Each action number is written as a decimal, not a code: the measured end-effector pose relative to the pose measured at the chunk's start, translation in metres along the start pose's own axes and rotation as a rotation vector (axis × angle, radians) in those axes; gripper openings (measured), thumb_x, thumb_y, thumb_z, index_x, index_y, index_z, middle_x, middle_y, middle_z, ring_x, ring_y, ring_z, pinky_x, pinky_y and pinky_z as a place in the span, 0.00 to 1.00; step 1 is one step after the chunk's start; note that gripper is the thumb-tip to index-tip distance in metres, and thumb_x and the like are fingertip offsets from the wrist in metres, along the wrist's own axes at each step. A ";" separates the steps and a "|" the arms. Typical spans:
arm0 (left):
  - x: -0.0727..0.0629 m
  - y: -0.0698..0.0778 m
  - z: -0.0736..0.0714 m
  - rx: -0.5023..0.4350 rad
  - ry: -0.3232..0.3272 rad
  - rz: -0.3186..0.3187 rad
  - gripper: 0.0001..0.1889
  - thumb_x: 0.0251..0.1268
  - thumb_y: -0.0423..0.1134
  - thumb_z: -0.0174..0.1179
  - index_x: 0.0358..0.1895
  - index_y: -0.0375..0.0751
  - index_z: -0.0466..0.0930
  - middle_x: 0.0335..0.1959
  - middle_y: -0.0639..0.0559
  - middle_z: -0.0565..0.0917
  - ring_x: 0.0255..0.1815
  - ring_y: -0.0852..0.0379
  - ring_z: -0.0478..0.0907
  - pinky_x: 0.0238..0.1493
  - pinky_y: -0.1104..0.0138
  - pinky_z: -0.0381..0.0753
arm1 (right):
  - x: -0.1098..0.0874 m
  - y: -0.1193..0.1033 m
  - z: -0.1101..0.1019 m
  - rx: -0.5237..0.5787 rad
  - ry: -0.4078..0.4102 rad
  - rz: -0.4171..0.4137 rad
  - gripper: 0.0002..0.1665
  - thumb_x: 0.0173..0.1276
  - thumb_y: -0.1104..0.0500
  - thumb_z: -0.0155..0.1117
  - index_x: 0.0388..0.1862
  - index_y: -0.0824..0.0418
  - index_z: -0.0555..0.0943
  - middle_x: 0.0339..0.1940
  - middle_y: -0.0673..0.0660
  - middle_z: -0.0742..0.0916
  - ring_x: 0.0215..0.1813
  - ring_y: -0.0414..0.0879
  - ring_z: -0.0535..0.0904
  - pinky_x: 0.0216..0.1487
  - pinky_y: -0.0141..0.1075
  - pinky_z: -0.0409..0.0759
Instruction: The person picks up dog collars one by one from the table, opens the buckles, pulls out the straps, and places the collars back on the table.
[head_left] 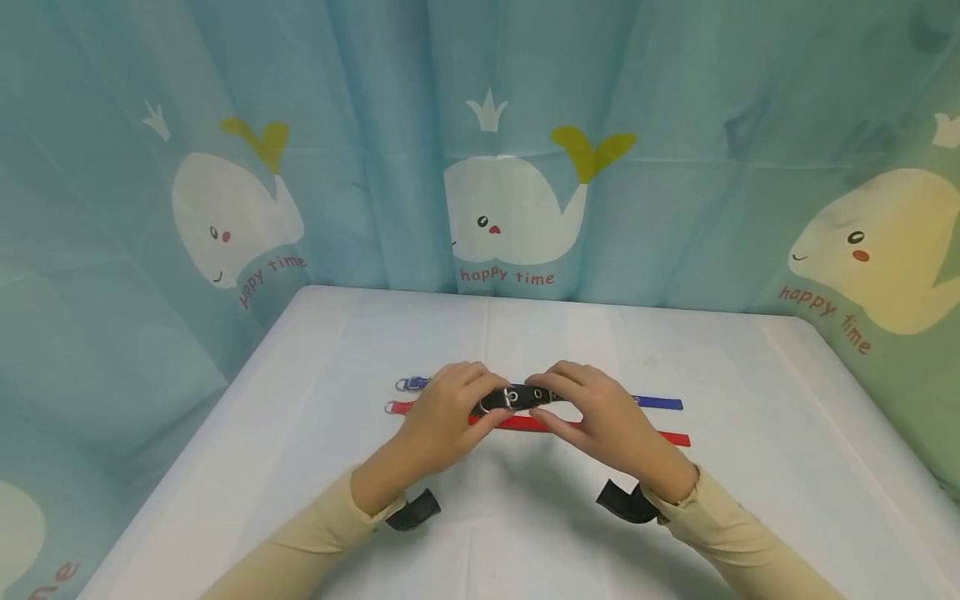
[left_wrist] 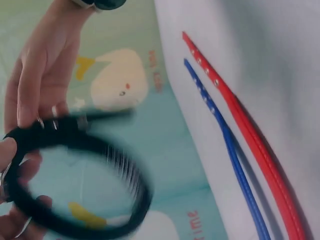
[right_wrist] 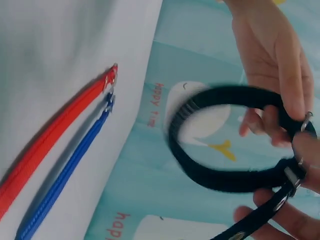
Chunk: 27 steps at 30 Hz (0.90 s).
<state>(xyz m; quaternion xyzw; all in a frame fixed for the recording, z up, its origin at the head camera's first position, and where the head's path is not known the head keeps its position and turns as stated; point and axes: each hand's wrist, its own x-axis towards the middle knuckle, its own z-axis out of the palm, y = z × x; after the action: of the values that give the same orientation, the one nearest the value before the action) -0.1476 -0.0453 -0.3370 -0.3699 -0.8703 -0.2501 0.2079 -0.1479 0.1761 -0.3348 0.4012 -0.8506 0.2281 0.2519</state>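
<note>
One black looped, buckled strap (head_left: 529, 397) mid-frame
I see the left hand (head_left: 450, 410) and right hand (head_left: 598, 412) both pinching it, above one long red woven strap (head_left: 521, 423) and one long blue woven strap (head_left: 662, 403).

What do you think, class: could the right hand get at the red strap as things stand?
Probably not without letting go first: the right hand grips the black strap. Otherwise the way looks free, with the red strap lying close by on the white table.
</note>
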 end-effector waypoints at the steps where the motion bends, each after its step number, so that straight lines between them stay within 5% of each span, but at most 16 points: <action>1: 0.000 0.002 0.001 -0.006 0.014 0.008 0.12 0.54 0.40 0.68 0.41 0.43 0.81 0.31 0.55 0.79 0.34 0.60 0.74 0.43 0.65 0.77 | 0.000 -0.001 0.000 0.005 -0.003 0.013 0.17 0.56 0.60 0.71 0.45 0.56 0.81 0.36 0.48 0.83 0.37 0.40 0.79 0.39 0.34 0.81; 9: 0.002 0.007 0.011 -0.031 0.074 0.033 0.17 0.54 0.43 0.68 0.45 0.41 0.77 0.38 0.54 0.84 0.39 0.60 0.80 0.50 0.63 0.77 | 0.001 -0.006 0.006 0.008 0.075 0.037 0.23 0.45 0.65 0.77 0.44 0.59 0.84 0.38 0.52 0.84 0.40 0.44 0.80 0.41 0.36 0.82; 15: 0.001 0.006 0.014 0.055 0.142 0.069 0.12 0.57 0.44 0.65 0.41 0.45 0.80 0.29 0.58 0.83 0.29 0.62 0.77 0.46 0.64 0.76 | 0.000 -0.005 0.005 0.011 0.081 0.029 0.19 0.46 0.63 0.76 0.40 0.59 0.84 0.38 0.51 0.85 0.41 0.44 0.80 0.43 0.39 0.81; 27: -0.001 0.007 0.016 0.214 0.106 0.112 0.11 0.50 0.44 0.69 0.36 0.49 0.81 0.25 0.59 0.78 0.29 0.61 0.73 0.46 0.62 0.76 | 0.003 -0.008 0.012 -0.010 0.044 -0.021 0.15 0.44 0.63 0.72 0.31 0.57 0.78 0.29 0.46 0.82 0.34 0.39 0.77 0.38 0.34 0.77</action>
<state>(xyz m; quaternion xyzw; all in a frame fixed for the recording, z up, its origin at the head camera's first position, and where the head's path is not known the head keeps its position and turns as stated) -0.1444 -0.0324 -0.3479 -0.3799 -0.8578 -0.1631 0.3055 -0.1463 0.1632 -0.3405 0.4037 -0.8418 0.2297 0.2750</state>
